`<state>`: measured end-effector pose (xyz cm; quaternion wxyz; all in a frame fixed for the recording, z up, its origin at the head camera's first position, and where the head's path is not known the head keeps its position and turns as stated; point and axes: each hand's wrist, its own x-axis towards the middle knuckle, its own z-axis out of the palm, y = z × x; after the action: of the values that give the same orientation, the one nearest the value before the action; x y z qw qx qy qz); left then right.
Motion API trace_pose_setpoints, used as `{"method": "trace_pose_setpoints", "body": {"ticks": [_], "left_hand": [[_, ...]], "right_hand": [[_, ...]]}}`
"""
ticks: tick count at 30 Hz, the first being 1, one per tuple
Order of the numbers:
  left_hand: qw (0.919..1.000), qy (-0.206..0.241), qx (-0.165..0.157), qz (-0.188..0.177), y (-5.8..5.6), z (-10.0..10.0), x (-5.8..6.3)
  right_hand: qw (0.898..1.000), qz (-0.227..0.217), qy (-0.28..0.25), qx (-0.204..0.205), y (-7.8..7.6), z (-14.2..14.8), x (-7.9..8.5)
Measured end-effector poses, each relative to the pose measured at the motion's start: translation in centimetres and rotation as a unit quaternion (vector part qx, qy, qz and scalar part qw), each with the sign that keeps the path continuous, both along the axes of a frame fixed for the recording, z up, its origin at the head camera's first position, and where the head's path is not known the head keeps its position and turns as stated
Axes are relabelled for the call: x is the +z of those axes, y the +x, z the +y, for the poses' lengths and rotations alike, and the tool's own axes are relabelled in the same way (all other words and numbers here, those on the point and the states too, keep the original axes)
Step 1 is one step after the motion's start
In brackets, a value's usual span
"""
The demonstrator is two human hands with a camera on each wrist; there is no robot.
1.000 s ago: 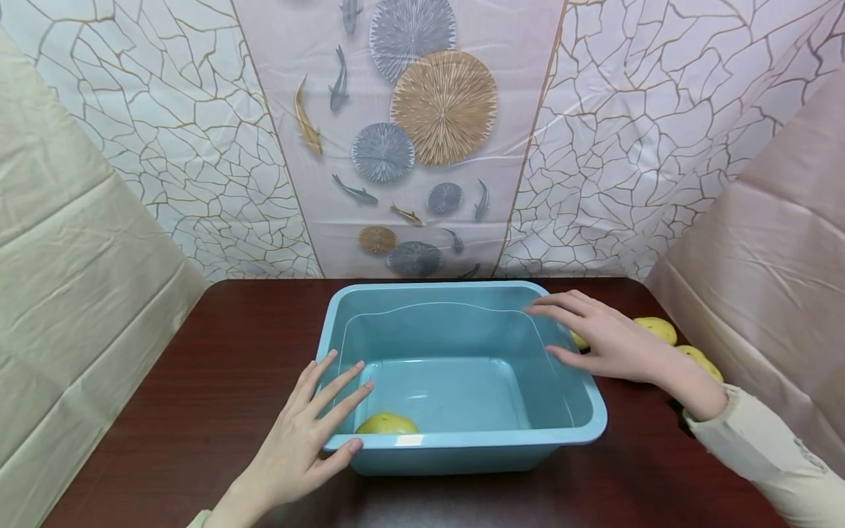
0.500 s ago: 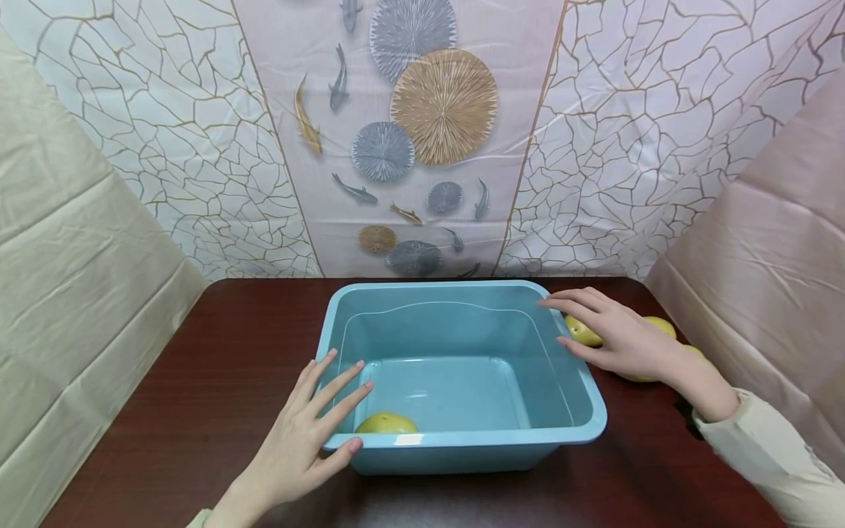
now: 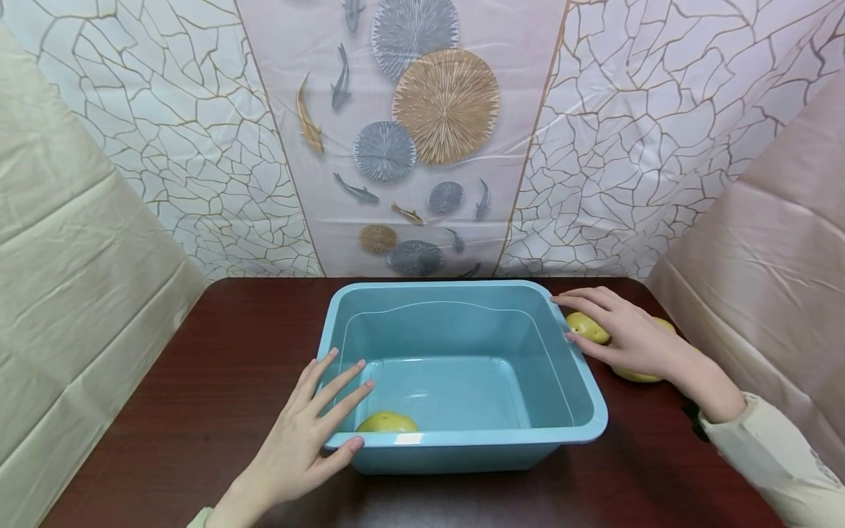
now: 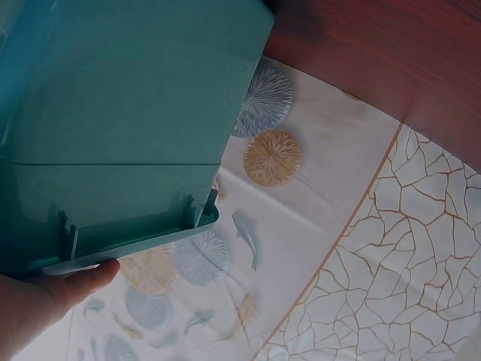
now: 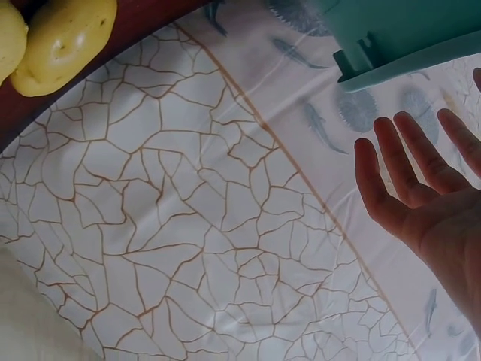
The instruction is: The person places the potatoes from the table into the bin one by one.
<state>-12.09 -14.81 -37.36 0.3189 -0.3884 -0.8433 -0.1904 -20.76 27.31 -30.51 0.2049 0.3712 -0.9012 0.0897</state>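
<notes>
A light blue plastic basin (image 3: 482,438) stands on the table, with one yellow potato (image 3: 386,422) in its near left corner. My left hand (image 3: 300,433) lies over that corner, fingers spread and straight, thumb by the front rim. In the left wrist view the thumb (image 4: 94,277) touches the basin's rim. My right hand (image 3: 627,334) hovers just outside the basin's right rim, fingers loosely extended and holding nothing. Beneath and beside it are several potatoes (image 3: 586,328), partly hidden by the hand and forearm. The right wrist view shows the palm bare and two potatoes (image 5: 68,49) at its upper left.
The dark red-brown table (image 3: 218,396) extends left of the basin. Behind it hangs a patterned cloth (image 3: 409,183) with fish and round motifs. Pale cloth side walls (image 3: 759,279) close in at left and right.
My right hand has moved right, from over the basin's right side to just outside its rim, above the potatoes. The left hand and basin stay put.
</notes>
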Motion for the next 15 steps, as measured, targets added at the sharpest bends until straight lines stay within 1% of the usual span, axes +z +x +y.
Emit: {"method": "trace_pose_setpoints", "body": {"ticks": [7, 15], "left_hand": [[1.0, -0.001, -0.001, -0.002, 0.0, 0.0, 0.0], [1.0, -0.001, 0.0, -0.003, 0.0, 0.0, 0.0]], "right_hand": [[1.0, 0.007, -0.004, -0.008, -0.2, 0.7, -0.3], [1.0, 0.005, -0.01, -0.027, -0.3, 1.8, -0.4]]}}
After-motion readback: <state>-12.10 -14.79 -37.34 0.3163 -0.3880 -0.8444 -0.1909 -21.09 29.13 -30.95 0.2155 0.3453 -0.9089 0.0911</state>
